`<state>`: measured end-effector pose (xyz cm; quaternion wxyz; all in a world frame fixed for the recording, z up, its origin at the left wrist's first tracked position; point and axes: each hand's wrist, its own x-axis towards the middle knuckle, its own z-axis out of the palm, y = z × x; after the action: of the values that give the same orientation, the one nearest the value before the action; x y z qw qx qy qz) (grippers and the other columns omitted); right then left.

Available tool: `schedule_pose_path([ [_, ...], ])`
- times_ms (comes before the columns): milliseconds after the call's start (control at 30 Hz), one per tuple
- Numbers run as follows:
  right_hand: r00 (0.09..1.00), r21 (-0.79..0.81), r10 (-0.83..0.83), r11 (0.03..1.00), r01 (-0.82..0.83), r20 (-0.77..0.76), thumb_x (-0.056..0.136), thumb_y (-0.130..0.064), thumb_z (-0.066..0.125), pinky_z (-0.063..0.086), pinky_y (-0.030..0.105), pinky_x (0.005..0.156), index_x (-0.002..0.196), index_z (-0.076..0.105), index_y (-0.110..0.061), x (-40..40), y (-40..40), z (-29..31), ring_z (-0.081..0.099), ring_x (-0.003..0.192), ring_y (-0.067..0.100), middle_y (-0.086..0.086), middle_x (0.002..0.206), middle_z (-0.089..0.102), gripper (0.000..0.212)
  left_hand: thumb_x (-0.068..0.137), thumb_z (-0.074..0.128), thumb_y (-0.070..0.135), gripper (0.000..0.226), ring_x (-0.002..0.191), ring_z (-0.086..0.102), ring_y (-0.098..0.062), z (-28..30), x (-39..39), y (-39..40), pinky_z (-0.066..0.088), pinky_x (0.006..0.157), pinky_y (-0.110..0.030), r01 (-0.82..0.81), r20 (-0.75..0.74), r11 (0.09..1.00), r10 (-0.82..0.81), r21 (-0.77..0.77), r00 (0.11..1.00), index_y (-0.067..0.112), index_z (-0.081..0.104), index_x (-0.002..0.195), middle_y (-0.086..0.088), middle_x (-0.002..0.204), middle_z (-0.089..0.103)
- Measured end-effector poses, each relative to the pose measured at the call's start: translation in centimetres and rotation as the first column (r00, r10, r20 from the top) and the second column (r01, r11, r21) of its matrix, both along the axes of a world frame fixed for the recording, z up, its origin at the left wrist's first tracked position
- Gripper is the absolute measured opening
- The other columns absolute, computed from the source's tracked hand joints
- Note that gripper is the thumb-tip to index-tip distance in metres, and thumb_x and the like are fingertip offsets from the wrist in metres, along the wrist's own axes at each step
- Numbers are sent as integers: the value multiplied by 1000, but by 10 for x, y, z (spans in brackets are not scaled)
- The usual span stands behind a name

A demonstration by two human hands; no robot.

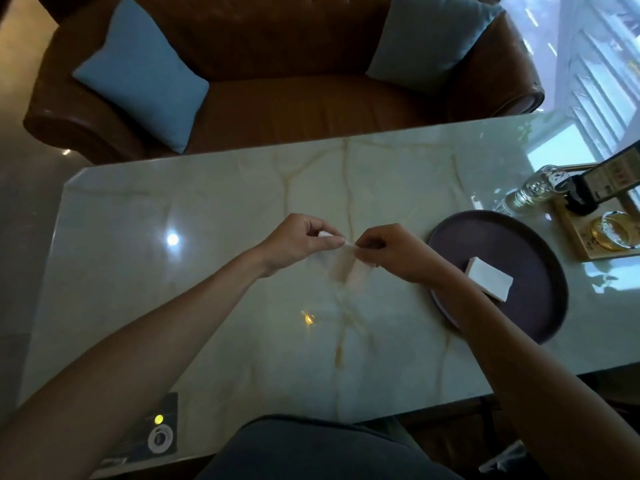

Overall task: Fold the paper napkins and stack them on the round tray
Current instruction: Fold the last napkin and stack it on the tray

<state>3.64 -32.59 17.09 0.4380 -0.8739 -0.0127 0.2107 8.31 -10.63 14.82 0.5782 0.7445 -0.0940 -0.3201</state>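
Note:
A thin white paper napkin (346,268) hangs just above the marble table (173,289), held between both hands at the table's middle. My left hand (298,242) pinches its upper left corner between thumb and fingers. My right hand (388,252) pinches the upper right edge. The napkin droops below the fingers, partly see-through. To the right lies a dark round tray (502,237) with a folded white napkin stack (488,278) on it; my right forearm crosses the tray's near left rim.
A glass bottle (533,188), a dark menu stand (609,181) and a wooden holder with a gold dish (609,233) crowd the far right of the table. A phone-like device (156,431) lies at the near left edge. A brown leather sofa (294,109) with blue cushions stands beyond.

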Motion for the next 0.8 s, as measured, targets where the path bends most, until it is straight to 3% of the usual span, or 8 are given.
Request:
schedule_pose_path([
  [167, 998, 2, -46, 999, 46, 37, 94, -18, 67, 43, 21, 59, 80, 70, -15, -8, -28, -2, 55, 63, 8, 3, 75, 69, 14, 88, 79, 22, 4, 74, 69, 1, -1, 6, -34, 49, 69, -12, 50, 56, 998, -52, 30, 997, 18, 80, 89, 9, 78, 78],
  [400, 990, 52, -141, 989, 140, 14, 96, -17, 66, 50, 29, 67, 89, 75, -5, -33, -81, -13, 63, 66, 10, 15, 80, 74, 17, 89, 77, 24, 7, 66, 63, -1, -21, -2, -86, 48, 65, -18, 77, 50, 995, -80, 64, 995, 21, 79, 83, 9, 73, 75],
  [500, 970, 87, -242, 966, 242, -10, 96, -16, 65, 45, 16, 61, 74, 71, -19, -47, -113, -23, 58, 56, 1, -2, 65, 69, 23, 90, 76, 25, 10, 68, 63, -3, -29, -4, -111, 49, 69, -21, 48, 47, 997, -52, 67, 998, 17, 79, 85, 7, 75, 74],
  [567, 944, 86, -330, 940, 330, -24, 95, -18, 66, 49, 23, 65, 70, 69, -16, -58, -137, -30, 56, 59, 4, -3, 64, 66, 25, 91, 74, 23, 9, 67, 62, 0, -32, -4, -130, 48, 69, -19, 29, 55, 998, -33, 62, 998, 19, 78, 84, 11, 73, 73],
  [667, 868, 141, -488, 857, 496, -90, 96, -19, 65, 59, 48, 83, 82, 73, -3, -75, -174, -46, 63, 71, 16, 17, 78, 71, 22, 93, 73, 23, 9, 68, 62, 1, -34, -4, -160, 48, 68, -16, 49, 35, 997, -51, 55, 998, 20, 78, 86, 13, 73, 72],
  [800, 791, 325, -530, 723, 610, -305, 92, -48, 66, 57, 43, 92, 106, 76, -20, -97, -203, -65, 72, 97, 19, 5, 103, 77, 33, 93, 73, 21, 10, 66, 64, 1, -37, -6, -207, 50, 63, -15, 172, -13, 984, -171, 35, 985, 20, 78, 85, 11, 72, 73],
])
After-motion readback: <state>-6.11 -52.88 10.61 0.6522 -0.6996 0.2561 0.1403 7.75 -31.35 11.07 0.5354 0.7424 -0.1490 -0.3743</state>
